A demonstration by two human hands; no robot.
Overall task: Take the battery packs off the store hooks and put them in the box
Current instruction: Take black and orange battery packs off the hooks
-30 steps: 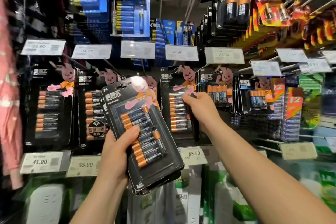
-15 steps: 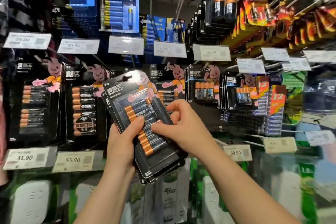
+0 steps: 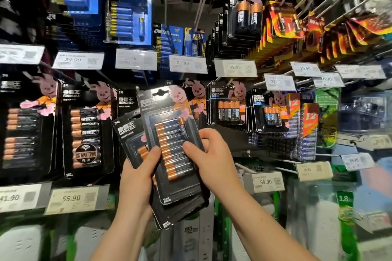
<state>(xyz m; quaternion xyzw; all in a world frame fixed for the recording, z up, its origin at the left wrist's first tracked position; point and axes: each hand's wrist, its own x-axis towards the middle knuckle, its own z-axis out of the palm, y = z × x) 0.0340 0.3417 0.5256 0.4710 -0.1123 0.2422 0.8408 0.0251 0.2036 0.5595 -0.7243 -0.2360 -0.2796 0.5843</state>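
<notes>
Gathering packs is the step in hand: the left hand (image 3: 139, 172) grips a fanned stack of black battery packs (image 3: 180, 203) from the left edge, thumb across the front, while the right hand (image 3: 209, 159) pinches the top pack (image 3: 169, 133), thumb on its blister and fingers curled behind its right edge. Both hands are together on the stack, near the viewer and in front of the hooks. The hook (image 3: 220, 81) just behind looks bare of large packs, though more hang to the left (image 3: 87, 131) and right (image 3: 230, 106). The box is not in view. Next, I judge, the top pack needs squaring onto the stack, then either another reach or a turn toward the box.
</notes>
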